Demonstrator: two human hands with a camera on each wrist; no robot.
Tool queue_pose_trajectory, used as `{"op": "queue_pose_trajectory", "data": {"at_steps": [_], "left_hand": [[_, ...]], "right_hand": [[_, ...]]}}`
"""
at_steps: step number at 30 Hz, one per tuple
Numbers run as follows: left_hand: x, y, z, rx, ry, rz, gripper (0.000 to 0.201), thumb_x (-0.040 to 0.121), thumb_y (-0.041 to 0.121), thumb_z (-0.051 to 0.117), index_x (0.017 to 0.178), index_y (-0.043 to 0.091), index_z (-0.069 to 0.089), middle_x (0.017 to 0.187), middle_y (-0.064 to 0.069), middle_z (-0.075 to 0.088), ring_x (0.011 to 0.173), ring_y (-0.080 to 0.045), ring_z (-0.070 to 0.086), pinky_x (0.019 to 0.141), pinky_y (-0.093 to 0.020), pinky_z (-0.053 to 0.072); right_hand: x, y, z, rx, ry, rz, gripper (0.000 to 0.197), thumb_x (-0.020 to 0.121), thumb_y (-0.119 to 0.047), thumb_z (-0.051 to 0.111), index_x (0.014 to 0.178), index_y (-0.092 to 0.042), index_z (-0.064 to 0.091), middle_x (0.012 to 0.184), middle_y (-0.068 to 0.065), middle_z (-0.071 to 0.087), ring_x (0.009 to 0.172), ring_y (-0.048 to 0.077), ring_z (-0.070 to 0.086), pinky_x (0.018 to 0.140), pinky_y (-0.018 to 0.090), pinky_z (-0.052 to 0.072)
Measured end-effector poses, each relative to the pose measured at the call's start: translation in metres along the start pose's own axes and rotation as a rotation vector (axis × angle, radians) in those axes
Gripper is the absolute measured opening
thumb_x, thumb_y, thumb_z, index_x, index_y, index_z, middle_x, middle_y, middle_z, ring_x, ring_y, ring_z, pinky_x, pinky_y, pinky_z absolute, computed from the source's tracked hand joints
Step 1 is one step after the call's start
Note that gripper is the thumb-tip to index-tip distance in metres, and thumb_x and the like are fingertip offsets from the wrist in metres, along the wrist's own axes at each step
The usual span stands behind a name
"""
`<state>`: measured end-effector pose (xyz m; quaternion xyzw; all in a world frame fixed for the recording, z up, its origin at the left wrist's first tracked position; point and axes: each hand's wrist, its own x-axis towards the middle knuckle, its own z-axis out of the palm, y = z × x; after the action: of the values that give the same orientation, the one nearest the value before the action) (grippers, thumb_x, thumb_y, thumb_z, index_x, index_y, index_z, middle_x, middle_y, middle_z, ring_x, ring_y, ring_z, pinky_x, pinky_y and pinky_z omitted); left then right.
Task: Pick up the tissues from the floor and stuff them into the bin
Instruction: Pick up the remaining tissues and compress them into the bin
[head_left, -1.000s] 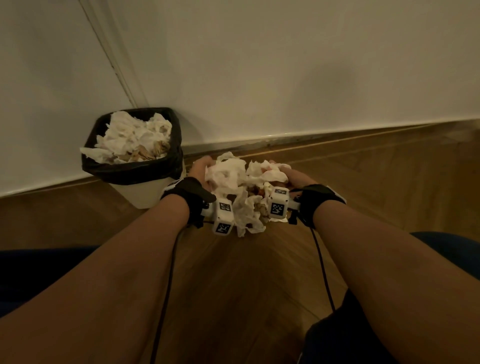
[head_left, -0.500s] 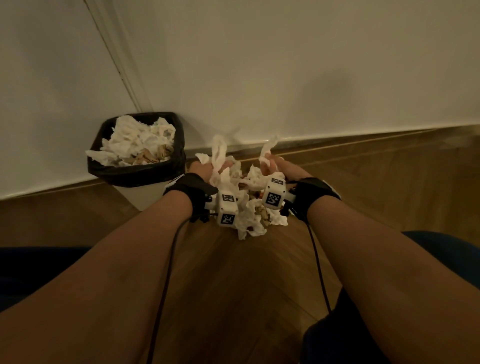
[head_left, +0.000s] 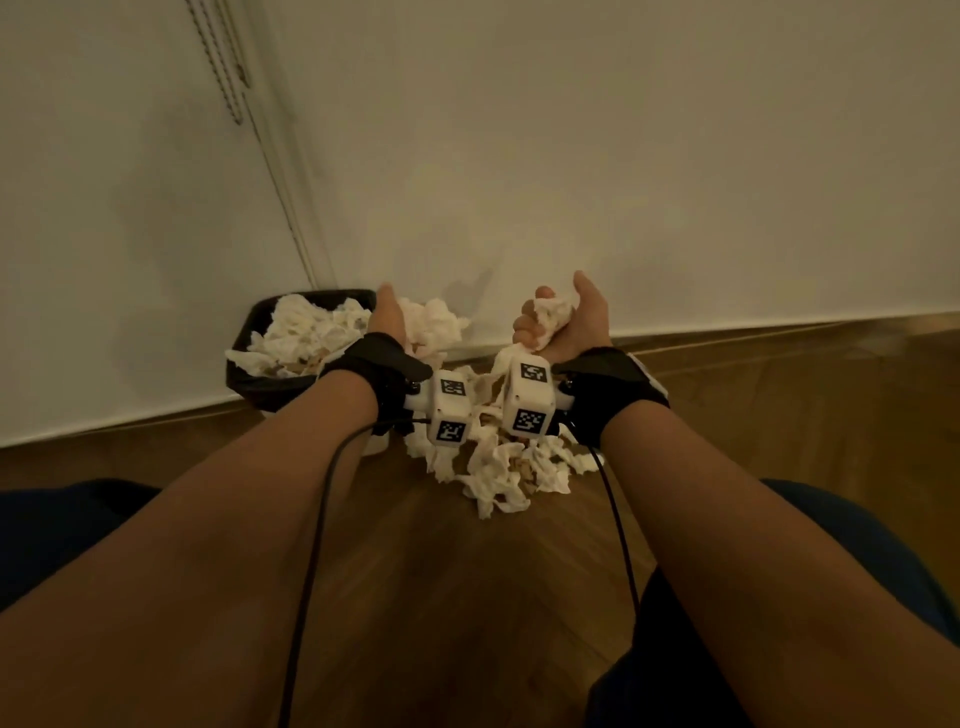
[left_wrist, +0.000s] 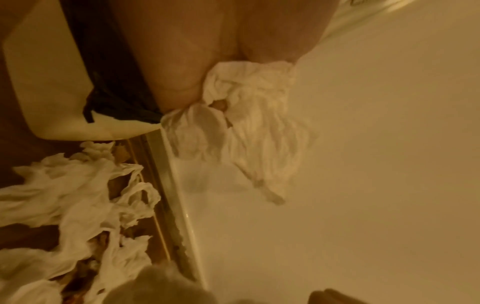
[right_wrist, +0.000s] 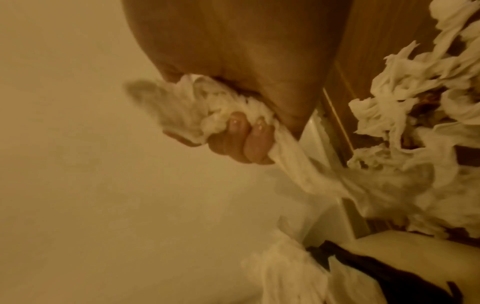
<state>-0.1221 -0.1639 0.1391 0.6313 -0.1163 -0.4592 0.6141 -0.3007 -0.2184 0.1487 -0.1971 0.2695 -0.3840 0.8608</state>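
Tissues on floor (head_left: 506, 470): a crumpled heap is lying on the wooden floor (head_left: 441, 597) just right of the bin, below both wrists.
Left-hand wad (head_left: 431, 325): the left hand (head_left: 385, 325) is gripping it; in the left wrist view its fingers are curling into the paper, a loose tail hanging down.
Right-hand wad (head_left: 550, 314): the right hand (head_left: 566, 322) is clenching it, fingers wrapping the paper, held up before the wall (head_left: 623, 156).
Bin (head_left: 270, 382): black-lined, standing against the wall, already heaped above its rim.
Step in hand: judged to be carrying two handfuls off the floor toward the bin.
Next move: both wads are needing a leftward carry over the rim and a firm downward press; with the bin this full, spilling over appears likely.
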Motion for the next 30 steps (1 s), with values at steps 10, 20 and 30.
{"op": "queue_pose_trajectory", "data": {"at_steps": [10,20,30], "left_hand": [[-0.057,0.055,-0.027,0.214,-0.081,0.167,0.048,0.097,0.008,0.042,0.143,0.007,0.030,0.147,-0.016,0.034,0.133,-0.032,0.037,0.080,-0.028,0.046],[-0.120,0.112,-0.043,-0.434,-0.193,0.169,0.040,0.100,0.004,0.029,0.138,0.015,0.033,0.138,-0.028,0.037,0.101,-0.040,0.055,0.079,-0.045,0.052],[-0.106,0.109,-0.068,-0.106,-0.047,0.266,0.039,0.098,-0.003,0.029,0.136,0.003,0.035,0.117,-0.026,0.051,0.069,-0.023,0.058,0.048,-0.023,0.052]], "right_hand": [[-0.052,-0.001,0.057,0.028,-0.060,-0.062,0.024,0.086,-0.007,0.030,0.090,-0.020,0.050,0.057,0.008,0.048,0.060,0.020,0.036,0.098,0.048,0.033],[-0.069,0.019,0.121,-0.091,-0.222,-0.047,0.071,0.091,0.017,0.036,0.149,-0.018,0.015,0.151,0.026,0.017,0.132,0.035,0.039,0.097,0.040,0.039],[-0.038,0.057,0.134,-0.351,-0.113,-0.141,0.016,0.101,-0.006,0.035,0.110,-0.004,0.047,0.088,0.019,0.061,0.063,0.021,0.069,0.064,0.031,0.056]]}}
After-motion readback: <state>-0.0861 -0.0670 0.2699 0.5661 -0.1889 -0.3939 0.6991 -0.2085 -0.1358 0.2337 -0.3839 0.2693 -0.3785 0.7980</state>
